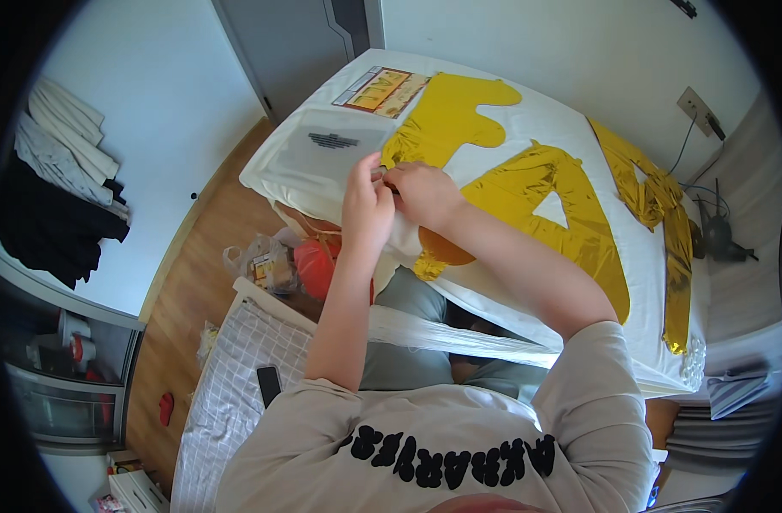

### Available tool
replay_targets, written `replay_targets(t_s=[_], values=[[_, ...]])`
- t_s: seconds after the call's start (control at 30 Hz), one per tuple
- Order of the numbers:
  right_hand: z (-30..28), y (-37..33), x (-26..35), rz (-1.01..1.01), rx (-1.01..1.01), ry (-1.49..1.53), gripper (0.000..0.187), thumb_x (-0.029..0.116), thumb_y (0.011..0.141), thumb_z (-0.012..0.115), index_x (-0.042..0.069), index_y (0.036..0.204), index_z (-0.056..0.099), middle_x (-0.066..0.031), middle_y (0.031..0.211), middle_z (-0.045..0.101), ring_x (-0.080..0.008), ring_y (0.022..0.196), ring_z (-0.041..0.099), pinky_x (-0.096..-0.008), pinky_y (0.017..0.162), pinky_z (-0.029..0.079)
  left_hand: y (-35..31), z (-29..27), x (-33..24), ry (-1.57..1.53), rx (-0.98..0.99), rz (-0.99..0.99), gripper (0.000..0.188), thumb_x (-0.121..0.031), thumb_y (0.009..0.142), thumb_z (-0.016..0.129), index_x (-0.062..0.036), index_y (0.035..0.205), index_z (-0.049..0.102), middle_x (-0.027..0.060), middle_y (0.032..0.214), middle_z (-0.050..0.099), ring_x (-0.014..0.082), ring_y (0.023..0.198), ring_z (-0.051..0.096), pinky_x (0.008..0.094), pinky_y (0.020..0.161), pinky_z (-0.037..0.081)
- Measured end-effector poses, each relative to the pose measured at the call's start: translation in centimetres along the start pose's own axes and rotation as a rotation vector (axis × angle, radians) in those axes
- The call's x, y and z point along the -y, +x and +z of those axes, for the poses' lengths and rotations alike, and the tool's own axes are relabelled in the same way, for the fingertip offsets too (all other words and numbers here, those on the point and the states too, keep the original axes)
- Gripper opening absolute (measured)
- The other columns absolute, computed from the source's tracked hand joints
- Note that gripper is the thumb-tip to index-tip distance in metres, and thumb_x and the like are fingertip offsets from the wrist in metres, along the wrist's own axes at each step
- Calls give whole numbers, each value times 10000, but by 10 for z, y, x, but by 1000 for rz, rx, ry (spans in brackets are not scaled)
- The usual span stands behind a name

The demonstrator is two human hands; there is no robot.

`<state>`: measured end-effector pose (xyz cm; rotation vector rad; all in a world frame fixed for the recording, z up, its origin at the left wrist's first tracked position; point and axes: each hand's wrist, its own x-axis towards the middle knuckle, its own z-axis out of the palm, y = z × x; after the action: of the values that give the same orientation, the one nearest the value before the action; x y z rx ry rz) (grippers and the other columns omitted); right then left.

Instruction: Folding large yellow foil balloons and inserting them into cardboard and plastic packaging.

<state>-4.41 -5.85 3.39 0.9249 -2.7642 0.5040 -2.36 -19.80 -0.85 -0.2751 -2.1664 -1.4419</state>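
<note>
My left hand and my right hand meet above the near edge of the white-covered table or bed, fingers closed together. A small dark bit shows between them, too hidden to name. Just beyond the fingertips lies a flat gold foil balloon, its near end creased. A second, letter-shaped gold balloon with a triangular hole lies right of my right forearm. Partly behind that forearm is an orange-brown rounded thing with a crumpled gold piece at its edge.
Another gold foil balloon drapes along the far right. A printed card packet and a clear plastic bag lie at the back left. Below are a red bag and a clear bag. A phone rests on checked cloth.
</note>
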Motion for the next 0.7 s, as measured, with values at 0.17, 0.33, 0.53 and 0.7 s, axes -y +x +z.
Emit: replay_targets(t_s=[0.17,0.33,0.53,0.7], values=[[2,9,-10,130,-39,146,207,208,854,678,102,1007,770,-146,936,753,-334,897,725,-444,823,572,-1,3,1,128,25,-7,399,-108,951,584,-68,1345,536,182,1263,636,358,1129,642,441,961,516],[0,19,-31,258,-72,369,191,226,820,726,81,930,784,-156,854,745,-320,816,719,-411,755,564,-1,8,1,206,-9,58,339,-152,960,615,-40,1280,623,189,1180,694,377,1101,654,448,948,523],[1,27,-54,402,-28,652,232,236,796,830,29,879,764,-92,771,720,-188,693,657,-331,663,532,-3,10,-3,290,50,65,386,-134,908,686,-19,1273,633,203,1152,699,387,1096,656,455,936,528],[-2,33,-65,575,33,1019,255,252,867,815,22,931,725,-42,782,670,-141,664,605,-286,636,527,-3,11,-2,300,1,91,406,-125,871,732,-21,1252,640,201,1125,698,392,1067,654,458,919,529]])
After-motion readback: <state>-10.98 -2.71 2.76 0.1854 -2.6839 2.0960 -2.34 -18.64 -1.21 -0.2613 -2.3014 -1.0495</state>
